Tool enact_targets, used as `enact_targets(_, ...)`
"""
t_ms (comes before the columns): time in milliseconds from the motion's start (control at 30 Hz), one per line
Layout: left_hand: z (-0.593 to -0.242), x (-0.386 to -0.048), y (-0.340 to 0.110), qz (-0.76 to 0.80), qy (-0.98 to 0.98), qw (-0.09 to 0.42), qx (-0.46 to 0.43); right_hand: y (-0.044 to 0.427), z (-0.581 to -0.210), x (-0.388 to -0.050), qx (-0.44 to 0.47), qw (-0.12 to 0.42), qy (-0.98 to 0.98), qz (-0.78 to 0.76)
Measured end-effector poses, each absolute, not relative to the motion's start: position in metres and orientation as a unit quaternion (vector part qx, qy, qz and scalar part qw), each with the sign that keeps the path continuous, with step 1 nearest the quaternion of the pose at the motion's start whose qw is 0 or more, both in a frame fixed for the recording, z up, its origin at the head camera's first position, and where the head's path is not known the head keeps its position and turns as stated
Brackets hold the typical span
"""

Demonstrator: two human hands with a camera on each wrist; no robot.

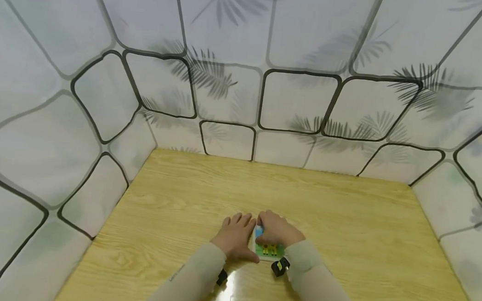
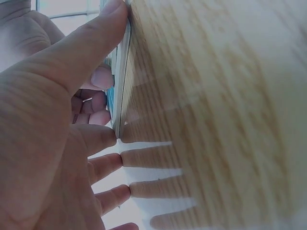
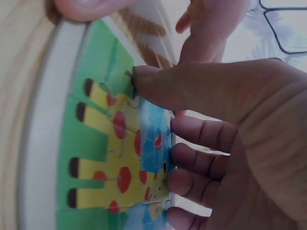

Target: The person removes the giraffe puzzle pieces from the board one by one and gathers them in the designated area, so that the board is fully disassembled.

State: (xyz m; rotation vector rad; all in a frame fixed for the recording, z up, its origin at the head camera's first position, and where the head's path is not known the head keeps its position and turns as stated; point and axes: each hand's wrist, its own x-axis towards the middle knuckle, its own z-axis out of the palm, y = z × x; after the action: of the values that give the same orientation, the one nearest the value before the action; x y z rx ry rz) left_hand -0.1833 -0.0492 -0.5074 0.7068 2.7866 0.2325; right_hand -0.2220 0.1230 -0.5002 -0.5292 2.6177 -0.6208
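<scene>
Bracing the work appears to be the left hand's (image 1: 234, 239) part: its thumb touches the near left corner of the giraffe puzzle (image 1: 269, 252), its fingers spread nearly straight along the left side, gripping nothing. The puzzle lies flat between the hands, within a pale border (image 3: 41, 139). Over its farther part the right hand (image 1: 278, 229) arches, fingers bent, thumb tip on the surface beside the giraffe's hindquarters; whether it pinches a piece cannot be told. Seams show between joined pieces. Step in hand, as judged: seating or aligning a piece toward the left side. The next move calls for even downward pressure and a firm left hand. Beyond, the wooden table (image 1: 288, 190) meets a patterned wall (image 1: 228, 90).
</scene>
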Motion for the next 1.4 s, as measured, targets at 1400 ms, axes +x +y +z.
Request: enact_targets(1400, -0.508, -0.185, -0.048, 0.059, 0.960, 0.130, 0.240, 0.129, -0.508, -0.228, -0.208, 0.208, 0.914, -0.279)
